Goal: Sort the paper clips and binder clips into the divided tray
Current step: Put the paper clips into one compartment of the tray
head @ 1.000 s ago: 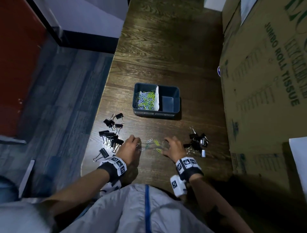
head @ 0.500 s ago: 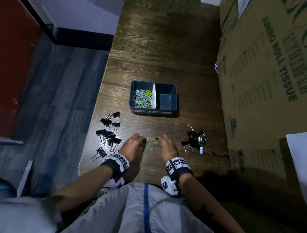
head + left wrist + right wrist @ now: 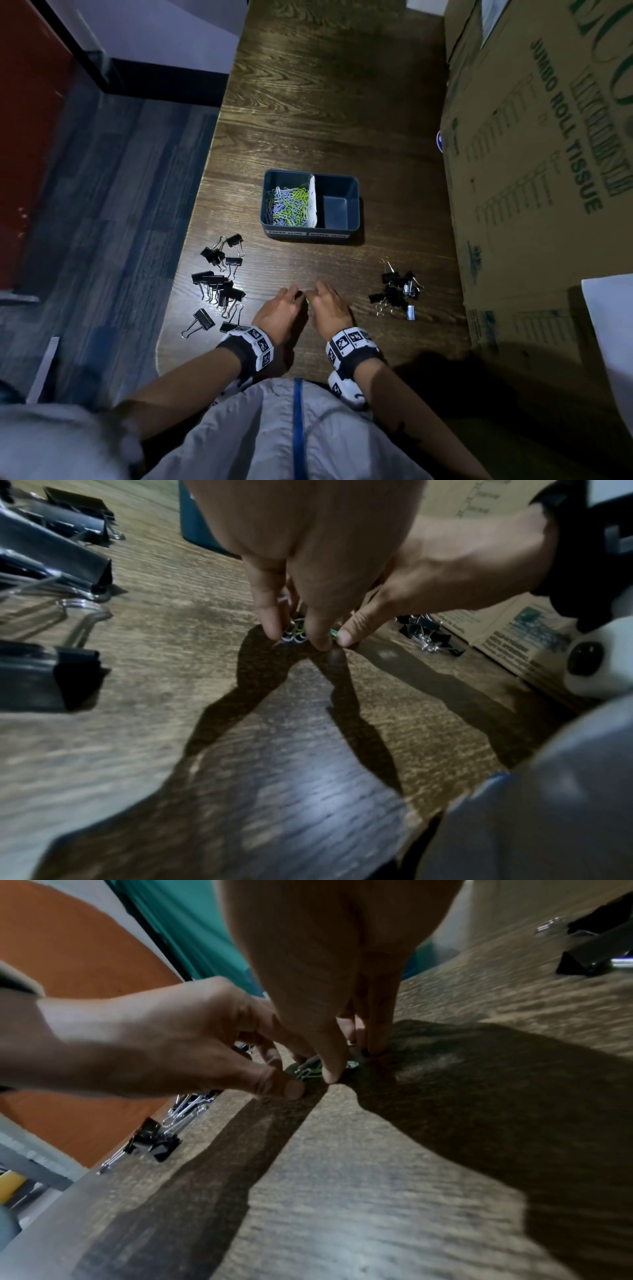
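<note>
A small heap of loose paper clips is enclosed between the fingertips of the left hand and the right hand, which are curled inward against the tabletop, probably so the flat wires can be gathered and lifted together. The divided tray lies beyond the fingertips, clips already in its left compartment. Binder clips remain outside either hand, another pile opposite.

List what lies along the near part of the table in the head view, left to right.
Left pile of binder clips → left hand → right hand → right pile of binder clips → cardboard box.
</note>
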A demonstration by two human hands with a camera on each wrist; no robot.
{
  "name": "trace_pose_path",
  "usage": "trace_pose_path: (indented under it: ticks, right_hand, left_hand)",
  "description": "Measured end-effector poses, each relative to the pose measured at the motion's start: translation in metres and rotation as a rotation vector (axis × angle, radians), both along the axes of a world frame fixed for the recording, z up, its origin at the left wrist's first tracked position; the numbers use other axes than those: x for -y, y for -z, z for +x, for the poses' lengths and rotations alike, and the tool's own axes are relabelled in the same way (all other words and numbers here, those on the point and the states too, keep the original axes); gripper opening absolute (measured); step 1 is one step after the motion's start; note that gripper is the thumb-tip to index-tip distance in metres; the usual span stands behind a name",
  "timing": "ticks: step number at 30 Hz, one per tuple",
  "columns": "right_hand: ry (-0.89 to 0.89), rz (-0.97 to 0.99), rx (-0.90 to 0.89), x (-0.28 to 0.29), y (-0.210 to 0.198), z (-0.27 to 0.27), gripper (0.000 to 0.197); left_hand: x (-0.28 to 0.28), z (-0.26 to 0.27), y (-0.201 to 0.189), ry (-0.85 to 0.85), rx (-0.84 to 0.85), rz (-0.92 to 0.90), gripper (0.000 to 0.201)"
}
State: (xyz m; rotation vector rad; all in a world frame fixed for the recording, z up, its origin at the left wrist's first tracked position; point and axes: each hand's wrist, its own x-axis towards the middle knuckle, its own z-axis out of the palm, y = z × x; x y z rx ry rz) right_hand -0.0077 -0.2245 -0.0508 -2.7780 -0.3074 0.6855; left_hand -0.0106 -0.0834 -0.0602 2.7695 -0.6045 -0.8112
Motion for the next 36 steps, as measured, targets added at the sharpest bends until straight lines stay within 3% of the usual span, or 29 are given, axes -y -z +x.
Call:
trace_pose_path:
  ticks: [6,12,14,21,29,33,36]
  right_hand:
    - [-0.012,-0.045,0.014,0.001,-0.002,-0.003,0.025]
    - [-0.001,-0.079,-0.016,0.003,-0.005,0.000,0.025]
    - [0.037,-0.072,-0.030,0.004,-0.006,0.001,0.024]
    - [0.221,-0.040,-0.068,0.007,-0.009,0.004,0.016]
    - [0.373,0.032,-0.189,0.014,-0.015,0.002,0.015]
    - [0.371,0.076,-0.183,0.010,-0.027,0.013,0.011]
    - [0.380,0.151,-0.114,0.006,-0.053,0.036,0.023]
  left_hand:
    - [-0.008,-0.002,-0.001,0.007,0.017,-0.022,0.043]
    - [-0.013,0.002,-0.018,-0.239,0.035,-0.113,0.008]
    - [-0.018,0.005,-0.019,-0.297,0.042,-0.167,0.009]
    - [-0.031,0.025,-0.041,-0.238,0.232,-0.332,0.009]
    - [-0.027,0.119,-0.106,-0.436,0.486,-0.468,0.011]
    - [-0.027,0.159,-0.115,-0.538,0.410,-0.451,0.015]
    - [-0.034,0.156,-0.113,-0.526,0.398,-0.452,0.021]
